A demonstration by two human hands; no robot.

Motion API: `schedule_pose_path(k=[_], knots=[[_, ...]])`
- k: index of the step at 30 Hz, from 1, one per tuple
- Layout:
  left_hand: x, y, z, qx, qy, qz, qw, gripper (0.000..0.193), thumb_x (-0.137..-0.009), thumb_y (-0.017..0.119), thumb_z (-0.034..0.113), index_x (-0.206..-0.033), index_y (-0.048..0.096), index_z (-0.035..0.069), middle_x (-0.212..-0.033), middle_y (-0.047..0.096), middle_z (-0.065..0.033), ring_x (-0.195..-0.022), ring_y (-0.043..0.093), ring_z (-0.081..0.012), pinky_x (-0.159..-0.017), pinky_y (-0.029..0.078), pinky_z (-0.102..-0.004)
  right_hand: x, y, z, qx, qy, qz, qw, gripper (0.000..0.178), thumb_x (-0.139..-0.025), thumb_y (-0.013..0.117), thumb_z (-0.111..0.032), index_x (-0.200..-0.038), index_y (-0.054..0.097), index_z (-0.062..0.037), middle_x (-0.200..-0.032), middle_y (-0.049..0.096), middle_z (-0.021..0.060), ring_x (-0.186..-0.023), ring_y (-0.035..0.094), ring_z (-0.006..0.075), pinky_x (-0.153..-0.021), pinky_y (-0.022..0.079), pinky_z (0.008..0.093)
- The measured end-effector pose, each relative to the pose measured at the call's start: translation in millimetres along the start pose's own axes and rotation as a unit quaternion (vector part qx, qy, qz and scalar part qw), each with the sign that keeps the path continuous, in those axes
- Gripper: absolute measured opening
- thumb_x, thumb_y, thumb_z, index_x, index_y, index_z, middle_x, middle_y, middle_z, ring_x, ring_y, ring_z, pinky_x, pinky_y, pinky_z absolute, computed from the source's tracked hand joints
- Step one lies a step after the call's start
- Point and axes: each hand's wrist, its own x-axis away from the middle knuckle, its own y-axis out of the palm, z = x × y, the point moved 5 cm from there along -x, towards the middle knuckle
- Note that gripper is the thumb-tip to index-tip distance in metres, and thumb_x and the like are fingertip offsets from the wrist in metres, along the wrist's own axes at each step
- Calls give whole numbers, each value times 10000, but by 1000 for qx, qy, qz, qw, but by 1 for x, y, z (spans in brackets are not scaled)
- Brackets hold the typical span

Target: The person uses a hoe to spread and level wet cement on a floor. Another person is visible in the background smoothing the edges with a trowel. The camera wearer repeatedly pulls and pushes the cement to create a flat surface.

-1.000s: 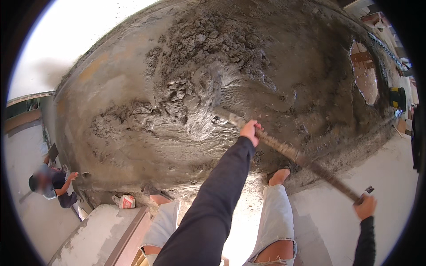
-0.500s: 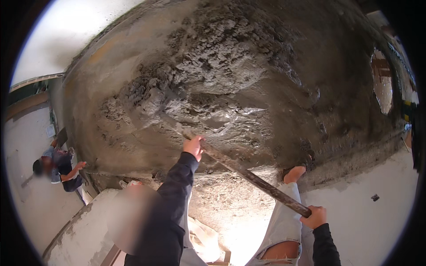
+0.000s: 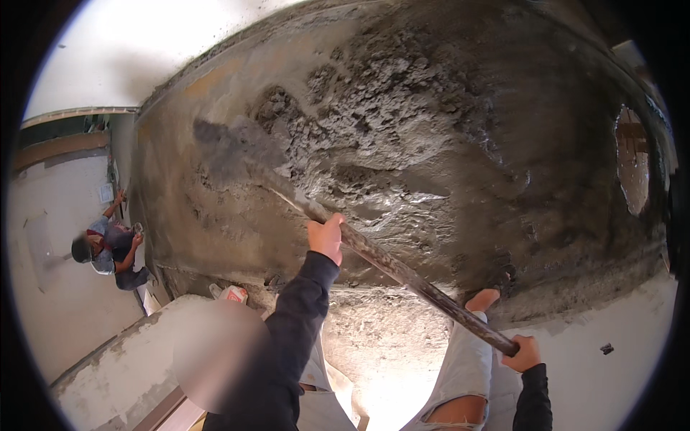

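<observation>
Gripping a long, mud-stained pole (image 3: 424,289) two-handed, aslant from lower right to upper left over a broad bed of wet grey mix (image 3: 410,122). Clasped partway along, nearer the far end, by the clenched fingers of the left hand (image 3: 325,237); grasped at the near end, low on the right, by the curled fingers of the right hand (image 3: 523,352). Blurred dark grey at the far end, to the left of the heaped lumps of the mix; cannot tell the shape of the tool's head there, nor whether loaded. Heaped coarse and lumpy toward the top centre, wet and glistening near the middle.

Reaching in from below in dark sleeves (image 3: 298,309). Standing at the near edge of the mix in torn, pale jeans (image 3: 460,370), with the right foot (image 3: 483,299) just beyond the pole.

Printed in red on a small white bag (image 3: 232,295), lying at the near edge to the left of the left sleeve: too small to make out clearly. Marked too finely to read on a pale sheet (image 3: 106,192) at far left. Shared, just below that sheet, with a person (image 3: 115,244) in dark headwear, lifting one hand close to it. Dotted at far right with a small dark lump (image 3: 606,349) on a pale surface (image 3: 582,384).
</observation>
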Motion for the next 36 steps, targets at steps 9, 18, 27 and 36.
schedule_pose_path(k=[9,18,27,36], knots=[[143,282,-149,228,-248,-293,895,142,-757,549,204,-675,498,101,-659,534,-54,-660,518,-198,-662,415,-344,144,-193,168,264,213,150,929,206,-470,648,-183,-585,576,-28,-609,560,185,-654,525,388,-630,434,453],[316,469,-306,148,-313,-335,876,183,-737,611,189,-653,578,29,-610,555,-72,-554,523,-180,-543,420,-338,365,-312,292,366,330,217,843,339,-504,555,-8,-827,450,6,-844,451,187,-791,461,396,-690,378,475],[41,365,-146,183,-224,-350,891,125,-728,591,151,-654,556,57,-655,550,-78,-599,519,-193,-528,395,-322,83,-232,137,333,251,259,871,298,-538,643,-93,-806,568,13,-840,531,209,-821,507,383,-741,426,448],[-89,206,-75,350,-187,-332,856,118,-825,506,109,-724,482,52,-664,510,-69,-669,519,-222,-721,447,-362,-9,-140,-53,325,175,259,893,217,-563,667,-161,-699,567,-25,-635,542,158,-681,540,373,-619,425,450]])
